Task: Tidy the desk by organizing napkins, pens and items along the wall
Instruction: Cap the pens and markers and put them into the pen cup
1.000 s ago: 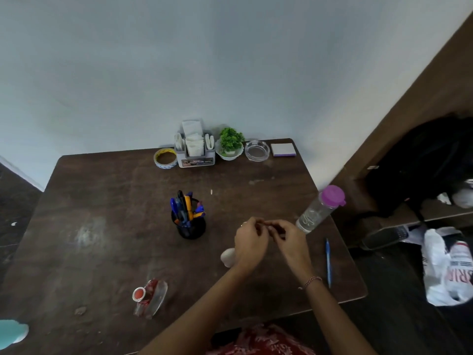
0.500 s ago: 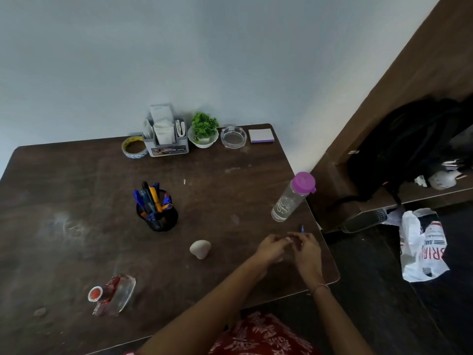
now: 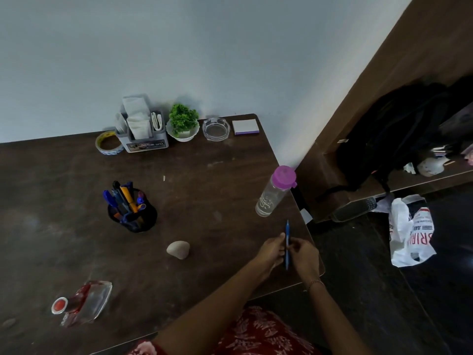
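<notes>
The blue pen [image 3: 287,228] sat at the table's [image 3: 204,190] near right edge, just nearer than the bottle [image 3: 275,193]. The left hand [image 3: 271,252] and right hand [image 3: 305,254] had their fingers clamped on its barrel, probably to carry it left to the pen cup [image 3: 133,213].
</notes>
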